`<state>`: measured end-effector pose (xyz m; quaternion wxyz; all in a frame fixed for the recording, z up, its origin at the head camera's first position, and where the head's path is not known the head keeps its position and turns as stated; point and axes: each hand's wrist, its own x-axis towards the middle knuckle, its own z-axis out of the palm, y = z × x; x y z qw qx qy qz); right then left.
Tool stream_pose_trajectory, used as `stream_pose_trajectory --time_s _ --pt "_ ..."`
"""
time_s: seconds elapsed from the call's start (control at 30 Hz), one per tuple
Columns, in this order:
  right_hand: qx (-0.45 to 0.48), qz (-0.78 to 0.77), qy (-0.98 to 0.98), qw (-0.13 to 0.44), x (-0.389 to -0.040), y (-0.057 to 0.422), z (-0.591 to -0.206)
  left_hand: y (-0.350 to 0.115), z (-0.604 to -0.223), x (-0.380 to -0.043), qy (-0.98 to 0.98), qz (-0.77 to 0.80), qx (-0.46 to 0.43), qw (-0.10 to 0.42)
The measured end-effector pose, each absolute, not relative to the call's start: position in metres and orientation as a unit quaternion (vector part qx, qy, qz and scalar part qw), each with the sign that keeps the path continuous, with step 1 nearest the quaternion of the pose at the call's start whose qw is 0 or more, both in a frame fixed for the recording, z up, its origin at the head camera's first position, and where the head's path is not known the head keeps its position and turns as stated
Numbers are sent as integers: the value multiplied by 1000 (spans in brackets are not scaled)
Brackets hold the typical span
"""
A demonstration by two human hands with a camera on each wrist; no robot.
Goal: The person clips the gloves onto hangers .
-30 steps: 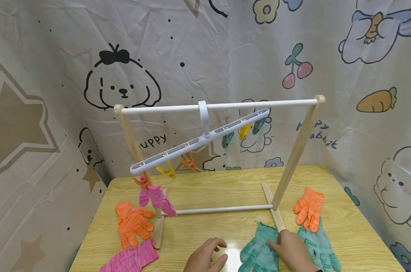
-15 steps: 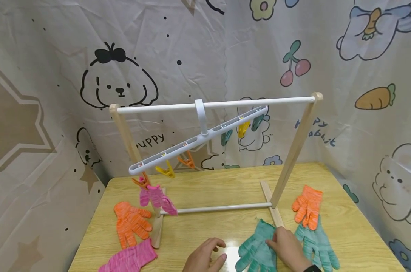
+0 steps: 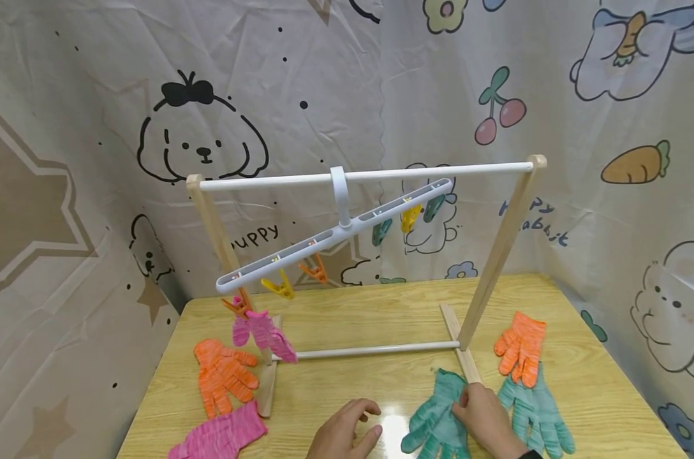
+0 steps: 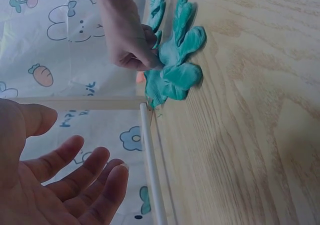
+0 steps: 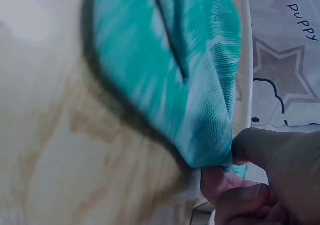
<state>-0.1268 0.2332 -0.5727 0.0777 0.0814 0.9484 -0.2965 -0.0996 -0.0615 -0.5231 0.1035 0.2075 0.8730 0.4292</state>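
Observation:
A green glove (image 3: pixel 441 414) lies on the table at the front, its cuff toward the rack. My right hand (image 3: pixel 485 417) pinches its right edge between thumb and fingers; the right wrist view shows the fingertips (image 5: pixel 214 182) at that edge. To the left of this glove, my left hand (image 3: pixel 344 427) hovers with relaxed, slightly bent fingers and holds nothing. In the left wrist view its palm (image 4: pixel 55 185) shows, apart from the glove. Above hangs a grey-white clip hanger (image 3: pixel 335 234). A pink glove (image 3: pixel 263 331) dangles from an orange clip (image 3: pixel 238 305) at its left end.
The rack has a white top bar (image 3: pixel 439 171) and wooden posts (image 3: pixel 499 261). At right, an orange glove (image 3: pixel 519 347) overlaps another green glove (image 3: pixel 535 408). An orange glove (image 3: pixel 223 376) and a pink glove (image 3: pixel 219 437) lie at left. Yellow (image 3: pixel 279 287), orange and green clips hang unused.
Little differs. My right hand stays at the green glove's edge and my left hand keeps its place, while the head view has shifted slightly.

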Motion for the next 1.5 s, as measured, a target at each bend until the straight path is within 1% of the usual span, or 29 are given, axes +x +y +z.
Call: stream_pose_trajectory --time_s 0.2,0.4,0.63,0.83,1.17,1.4,1.5 --pt "80 -296 951 37 -129 234 -563 -62 -522 -102 873 429 210 100" --pt "86 -313 945 39 -130 234 -552 -61 -520 -102 871 434 201 114" --pt "89 -331 939 21 -131 233 -539 -60 -515 -102 874 432 192 110" --pt "85 -333 939 21 -129 232 -525 -60 -512 -104 872 437 185 122" --pt "87 -342 936 7 -125 229 -511 -59 -509 -105 869 444 191 107" --pt "92 -347 933 -10 -123 228 -502 -59 -506 -107 869 444 187 113" --pt "92 -346 933 -17 -123 226 -498 -59 -505 -108 870 441 192 104"
